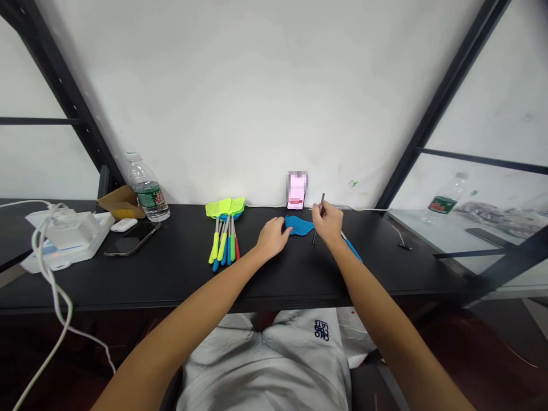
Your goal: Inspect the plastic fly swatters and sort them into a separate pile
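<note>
A blue fly swatter [299, 225] lies across the black desk, its mesh head to the left and its blue handle slanting down to the right past my right hand. My left hand [273, 237] is closed with thumb and fingers at the left edge of the mesh head. Above the swatter's shaft, my right hand [329, 221] grips a thin dark pen-like stick [314, 237], tilted nearly upright. Part of the swatter's shaft is hidden behind that hand. Left of my hands sits a pile of fly swatters [225, 228] with yellow-green and blue heads and several handle colours.
A lit phone [296, 191] leans against the white wall. On the left are a water bottle [148, 188], an open cardboard box [122, 202], a dark phone [132, 238], a white case [124, 225] and a power strip [68, 242] with cables. A short cable [402, 242] lies right.
</note>
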